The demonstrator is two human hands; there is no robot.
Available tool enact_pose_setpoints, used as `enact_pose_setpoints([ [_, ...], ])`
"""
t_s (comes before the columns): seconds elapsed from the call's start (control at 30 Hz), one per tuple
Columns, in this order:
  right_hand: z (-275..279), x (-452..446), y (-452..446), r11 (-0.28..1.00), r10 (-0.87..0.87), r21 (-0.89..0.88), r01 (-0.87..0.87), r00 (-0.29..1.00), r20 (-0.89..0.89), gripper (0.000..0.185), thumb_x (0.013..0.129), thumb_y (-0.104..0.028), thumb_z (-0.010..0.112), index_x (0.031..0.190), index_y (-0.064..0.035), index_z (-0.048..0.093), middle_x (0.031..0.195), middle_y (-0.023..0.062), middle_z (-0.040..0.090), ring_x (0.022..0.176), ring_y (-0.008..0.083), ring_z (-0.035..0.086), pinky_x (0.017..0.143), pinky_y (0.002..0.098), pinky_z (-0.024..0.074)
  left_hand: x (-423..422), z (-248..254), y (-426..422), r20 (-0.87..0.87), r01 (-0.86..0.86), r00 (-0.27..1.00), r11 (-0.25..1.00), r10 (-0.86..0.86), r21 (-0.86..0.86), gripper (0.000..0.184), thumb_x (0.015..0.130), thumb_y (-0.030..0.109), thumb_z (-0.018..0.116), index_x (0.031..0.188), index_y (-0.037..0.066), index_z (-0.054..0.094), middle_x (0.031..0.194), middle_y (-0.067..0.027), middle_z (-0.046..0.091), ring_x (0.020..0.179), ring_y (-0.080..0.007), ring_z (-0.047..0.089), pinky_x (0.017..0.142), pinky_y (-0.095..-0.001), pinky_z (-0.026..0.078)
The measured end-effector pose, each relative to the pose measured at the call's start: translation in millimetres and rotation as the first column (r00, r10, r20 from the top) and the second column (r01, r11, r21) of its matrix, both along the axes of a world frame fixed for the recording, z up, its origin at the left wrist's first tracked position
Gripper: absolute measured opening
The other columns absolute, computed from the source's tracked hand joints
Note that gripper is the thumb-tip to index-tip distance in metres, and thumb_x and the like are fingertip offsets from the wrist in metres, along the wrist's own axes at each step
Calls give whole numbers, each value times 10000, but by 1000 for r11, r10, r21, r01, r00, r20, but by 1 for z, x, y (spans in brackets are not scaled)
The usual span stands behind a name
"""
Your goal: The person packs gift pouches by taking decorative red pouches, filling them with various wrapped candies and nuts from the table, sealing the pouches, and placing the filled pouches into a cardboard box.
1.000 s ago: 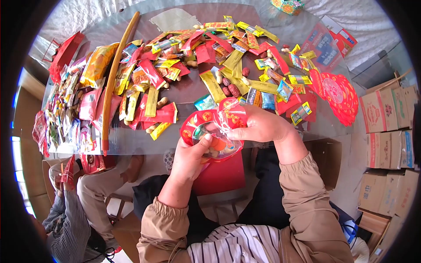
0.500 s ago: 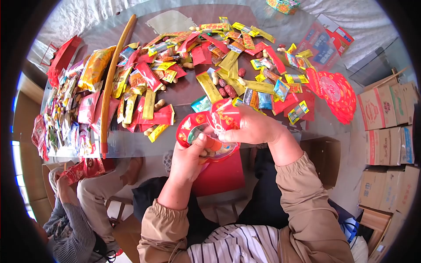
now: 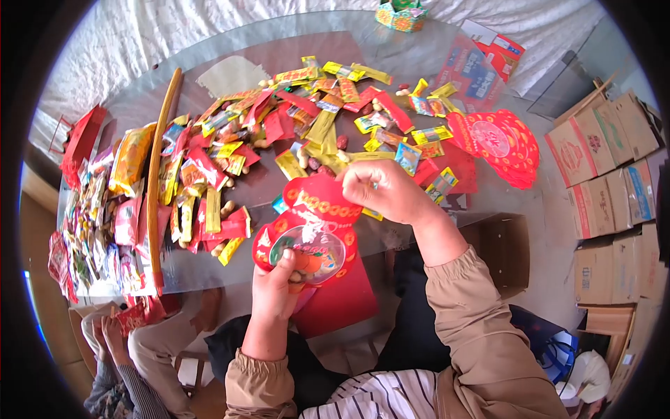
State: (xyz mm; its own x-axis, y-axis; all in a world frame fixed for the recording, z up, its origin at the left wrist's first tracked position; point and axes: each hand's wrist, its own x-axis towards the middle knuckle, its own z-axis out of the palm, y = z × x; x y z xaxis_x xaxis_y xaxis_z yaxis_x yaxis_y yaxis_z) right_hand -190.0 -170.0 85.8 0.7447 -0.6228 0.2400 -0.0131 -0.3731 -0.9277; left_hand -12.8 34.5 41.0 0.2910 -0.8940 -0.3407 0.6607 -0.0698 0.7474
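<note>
A red candy bag (image 3: 340, 237) with gold patterns and a clear oval window is held over the table's near edge. Wrapped sweets and peanuts show through the window, and the bag's neck is gathered in below its flared top. My left hand (image 3: 274, 288) grips the lower left side, thumb across the front. At the upper right of the flared top, my right hand (image 3: 391, 194) has its fingers pinched together against the edge; whether a thin string is between them cannot be made out. Just beyond lie red dates (image 3: 322, 170) and yellow-wrapped snack sticks (image 3: 290, 165).
Piled snacks, red packets and peanuts cover the glass table (image 3: 244, 276). A wooden stick (image 3: 155, 188) divides them from more sweets at left. Flat red bags (image 3: 499, 150) are stacked at right. Cardboard boxes (image 3: 600, 202) line the right side; another person's hands (image 3: 112, 335) hold red packaging lower left.
My right hand has moved from the bag's neck up to its top edge. The bag's top now stands spread, and its window faces me more fully. The view has shifted.
</note>
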Motion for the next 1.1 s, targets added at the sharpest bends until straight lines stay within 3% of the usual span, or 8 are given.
enact_pose_setpoints([
  [0.27, -9, -27, -31, 896, -366, 340, 286, 908, 201, 243, 1021, -232, 642, 974, 4, 678, 969, 45, 716, 943, 97, 659, 820, 277, 522, -2, 2, 12, -69, 109, 990, 984, -120, -144, 493, 943, 190, 716, 1362, -3, 542, 1226, -151, 670, 1115, -290, 676, 964, -460, 557],
  [0.4, -6, -40, -30, 924, -381, -114, 364, 897, -224, 162, 909, -143, 726, 1025, -40, 677, 979, 96, 725, 838, 206, 709, 703, 340, 542, 0, 1, 16, -95, 185, 974, 967, -203, -173, 548, 897, 210, 772, 1353, 30, 528, 1244, -108, 663, 1152, -283, 659, 986, -476, 541],
  [0.53, -14, -39, -25, 747, -380, -656, 108, 879, -288, 277, 769, -89, 765, 1034, -71, 689, 996, 89, 701, 977, 313, 638, 891, 419, 517, 6, -5, 21, -104, 151, 981, 980, -165, -133, 576, 884, 219, 789, 1353, 19, 522, 1236, -124, 667, 1127, -294, 672, 973, -490, 553],
  [0.57, -13, -40, -23, 794, -353, -606, 43, 845, -402, 405, 761, -88, 756, 1157, -92, 673, 1044, 96, 678, 1093, 312, 586, 959, 424, 490, 6, -6, 19, -103, 127, 984, 979, -144, -157, 570, 889, 218, 781, 1354, 15, 521, 1240, -132, 667, 1115, -299, 678, 969, -492, 558],
  [0.77, -21, -41, -28, 739, -378, -670, 72, 868, -323, 203, 751, -76, 752, 946, -68, 695, 935, 80, 677, 984, 300, 627, 890, 416, 510, 9, -7, 19, -110, 141, 981, 978, -159, -155, 522, 922, 211, 740, 1353, 13, 522, 1242, -139, 669, 1117, -301, 678, 966, -492, 558],
  [0.9, -5, -48, -35, 877, -274, -472, 88, 899, -341, 118, 809, -60, 720, 915, -38, 674, 870, 95, 659, 806, 268, 655, 750, 389, 528, 9, -3, 18, -118, 125, 983, 983, -141, -136, 498, 931, 205, 729, 1346, 15, 529, 1224, -136, 675, 1110, -298, 680, 962, -488, 561],
  [1.03, 12, -49, -37, 946, -200, 256, 200, 979, -27, 72, 957, -79, 677, 928, -36, 627, 860, -36, 600, 803, 63, 582, 729, 251, 501, 7, 1, 17, -94, 95, 990, 990, -105, -104, 501, 928, 208, 733, 1344, 18, 529, 1213, -129, 675, 1106, -296, 679, 960, -484, 562],
  [1.1, 27, -48, -30, 923, -194, 354, 151, 977, 90, 74, 960, -84, 682, 934, -52, 620, 859, -48, 597, 785, 45, 581, 700, 226, 495, 8, -1, 17, -83, 97, 991, 991, -105, -95, 506, 927, 208, 736, 1347, 20, 526, 1219, -127, 670, 1111, -295, 676, 962, -485, 562],
])
